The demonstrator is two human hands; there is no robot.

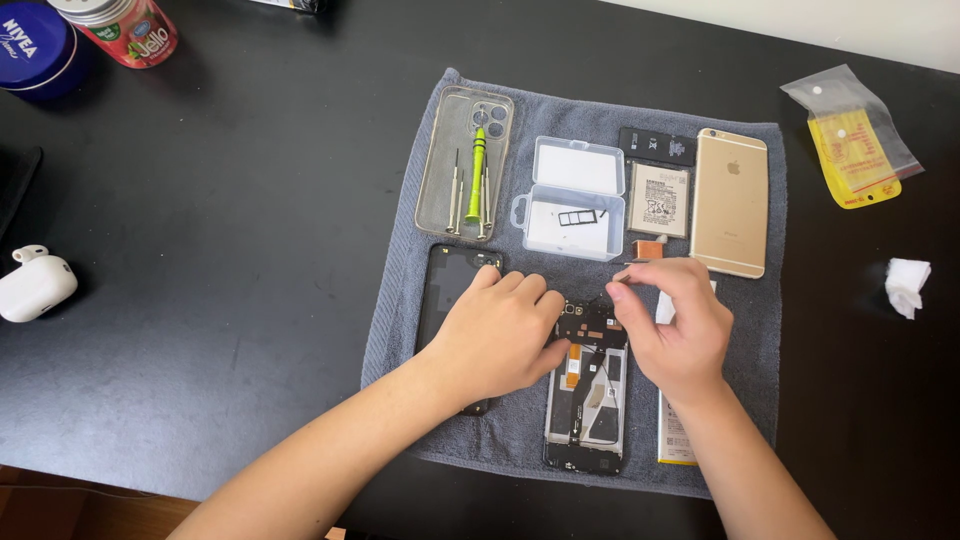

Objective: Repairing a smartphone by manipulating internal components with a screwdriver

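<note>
Opened phone (587,400) lies between left hand (497,335) and right hand (672,325).

Rough grey cloth towel (400,300) on a matt black table (200,250); clear plastic box (575,195); brushed gold metal phone (731,200).

phones: two, one opened phone (587,400), one gold phone (731,201)
batteries: three (658,199)
screwdrivers: three (476,175)
plastic boxes: one (571,198)
towels: one (400,300)
</note>
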